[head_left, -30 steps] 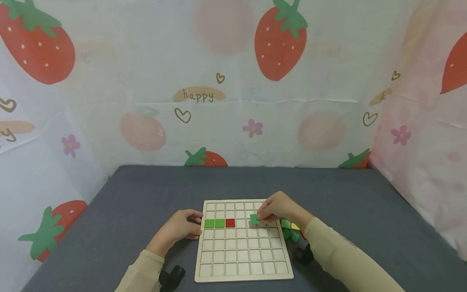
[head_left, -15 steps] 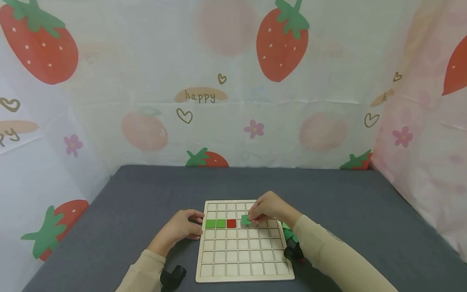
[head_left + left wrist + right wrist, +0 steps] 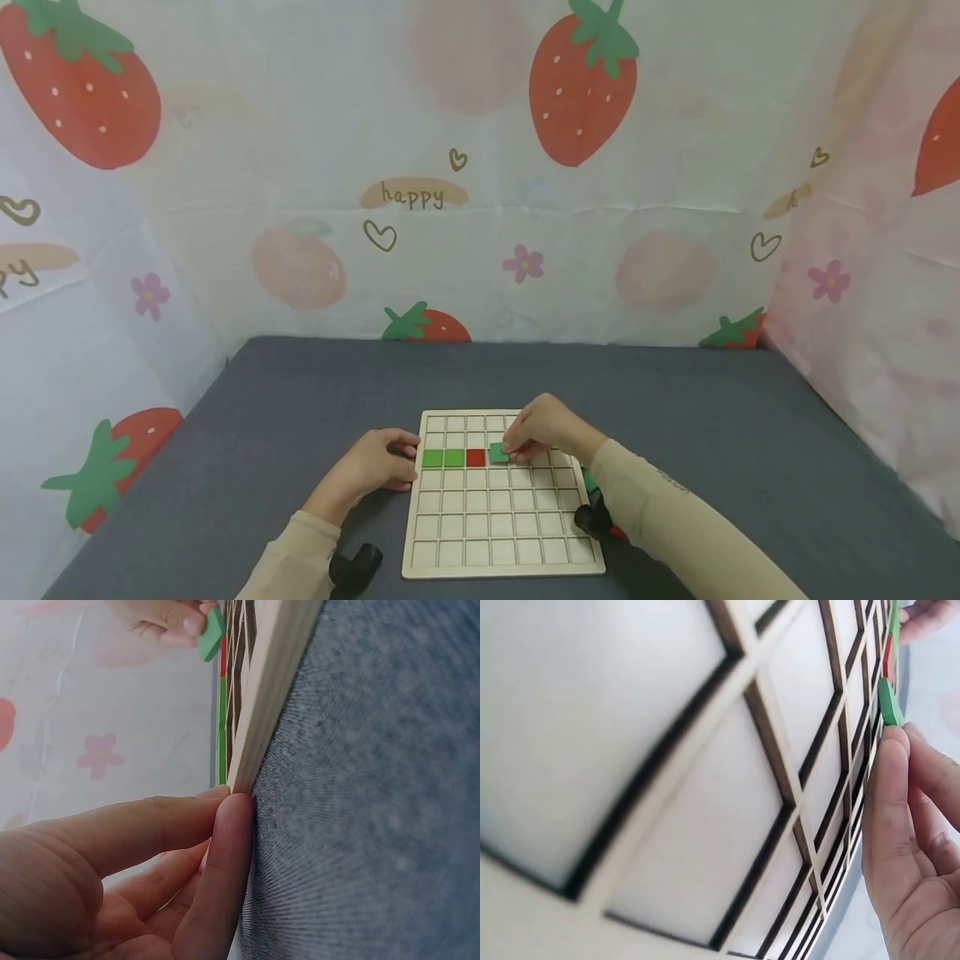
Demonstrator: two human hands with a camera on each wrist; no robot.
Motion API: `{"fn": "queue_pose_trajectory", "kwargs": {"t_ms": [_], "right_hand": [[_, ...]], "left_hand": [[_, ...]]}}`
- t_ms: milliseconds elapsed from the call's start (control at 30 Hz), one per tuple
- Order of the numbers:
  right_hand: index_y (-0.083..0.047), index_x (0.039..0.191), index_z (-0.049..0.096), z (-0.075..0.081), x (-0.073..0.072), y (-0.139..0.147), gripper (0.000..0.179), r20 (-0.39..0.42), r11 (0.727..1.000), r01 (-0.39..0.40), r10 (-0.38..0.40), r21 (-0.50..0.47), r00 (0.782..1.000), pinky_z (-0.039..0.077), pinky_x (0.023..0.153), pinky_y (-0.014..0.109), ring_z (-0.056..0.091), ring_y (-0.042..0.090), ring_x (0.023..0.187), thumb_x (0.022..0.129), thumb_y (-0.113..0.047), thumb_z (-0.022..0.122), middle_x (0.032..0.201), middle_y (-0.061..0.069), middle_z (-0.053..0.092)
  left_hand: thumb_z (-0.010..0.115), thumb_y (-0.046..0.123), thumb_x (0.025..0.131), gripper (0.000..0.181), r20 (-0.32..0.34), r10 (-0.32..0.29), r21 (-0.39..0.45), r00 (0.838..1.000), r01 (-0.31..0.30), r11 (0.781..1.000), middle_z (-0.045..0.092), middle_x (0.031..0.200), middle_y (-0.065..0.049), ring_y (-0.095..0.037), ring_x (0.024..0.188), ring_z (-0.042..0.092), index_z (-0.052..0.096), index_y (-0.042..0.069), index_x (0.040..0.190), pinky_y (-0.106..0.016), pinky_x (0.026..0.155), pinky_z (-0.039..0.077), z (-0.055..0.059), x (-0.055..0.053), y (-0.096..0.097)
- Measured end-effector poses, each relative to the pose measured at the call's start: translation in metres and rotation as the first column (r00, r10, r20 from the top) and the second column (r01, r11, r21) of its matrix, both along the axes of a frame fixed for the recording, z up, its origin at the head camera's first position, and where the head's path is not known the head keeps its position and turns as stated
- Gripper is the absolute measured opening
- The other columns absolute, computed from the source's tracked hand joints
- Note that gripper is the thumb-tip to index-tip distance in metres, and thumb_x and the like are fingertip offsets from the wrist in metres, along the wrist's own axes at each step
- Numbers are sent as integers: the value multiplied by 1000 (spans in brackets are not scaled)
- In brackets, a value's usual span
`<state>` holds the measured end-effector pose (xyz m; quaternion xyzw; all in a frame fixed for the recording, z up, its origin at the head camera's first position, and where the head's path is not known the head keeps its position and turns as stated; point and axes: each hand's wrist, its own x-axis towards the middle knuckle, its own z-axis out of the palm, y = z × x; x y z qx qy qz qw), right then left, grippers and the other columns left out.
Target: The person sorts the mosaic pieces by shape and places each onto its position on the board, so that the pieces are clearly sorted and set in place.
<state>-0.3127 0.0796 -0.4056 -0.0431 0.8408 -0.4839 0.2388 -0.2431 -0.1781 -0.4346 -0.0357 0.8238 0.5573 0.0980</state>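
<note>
In the head view a wooden grid board [image 3: 489,550] lies flat on the table. One of its rows holds two green square tiles [image 3: 454,458] and a red square tile [image 3: 476,457], side by side from the left. My left hand [image 3: 371,463] holds the board's left edge, fingertips and thumb against it. With thumb and fingers, my right hand [image 3: 543,429] pinches another green tile [image 3: 498,453], just right of the red one. The right wrist view shows this green tile [image 3: 889,703] tilted at the board's surface; whether it touches there I cannot tell.
More green tiles [image 3: 590,481] lie beyond the board's right side, mostly behind the right forearm. A bit of red [image 3: 617,532] shows by the black wrist camera [image 3: 594,518]. Dark cloth covers the table [image 3: 315,379]; a strawberry-print curtain [image 3: 480,275] hangs behind it.
My right hand has moved left over the board with the pinched green tile, to the cell beside the red tile. My left hand stays at the board's edge.
</note>
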Motion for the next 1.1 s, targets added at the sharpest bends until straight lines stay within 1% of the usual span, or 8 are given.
{"fn": "queue_pose_trajectory", "kwargs": {"t_ms": [267, 600, 900, 1100], "right_hand": [[2, 82, 76, -2, 1, -4, 5, -8, 1000, 1, -1, 12, 1000, 62, 61, 30, 69, 14, 56, 78, 2, 79, 73, 13, 75], [3, 77, 76, -1, 4, -8, 3, -64, 999, -23, 26, 47, 998, 61, 58, 29, 68, 13, 53, 79, 2, 78, 72, 14, 75], [2, 73, 75, -2, 6, -10, 6, -89, 997, -10, 16, 75, 996, 60, 56, 28, 65, 11, 51, 78, 3, 78, 66, 10, 73], [2, 75, 75, -2, 8, -9, 5, -97, 997, -34, 41, 65, 994, 60, 57, 28, 65, 11, 52, 79, 2, 78, 67, 9, 72]], "left_hand": [[70, -13, 78, 51, 2, 4, -4, 1000, -4, 1000, 57, 106, -18, -20, 79, 62, 58, -9, 128, -34, 65, 60, 1, 0, 0], [70, -13, 78, 51, -5, 5, -7, 1000, -5, 1000, 58, 106, -18, -20, 80, 62, 58, -9, 128, -34, 65, 60, 0, -1, 0], [70, -13, 77, 52, -4, 7, -7, 1000, -7, 1000, 58, 106, -18, -20, 80, 62, 58, -9, 128, -34, 65, 60, 0, -1, 1], [70, -13, 77, 52, -6, 12, -13, 1000, -12, 1000, 58, 105, -17, -20, 79, 62, 58, -9, 128, -34, 65, 60, 0, 0, 1]]}}
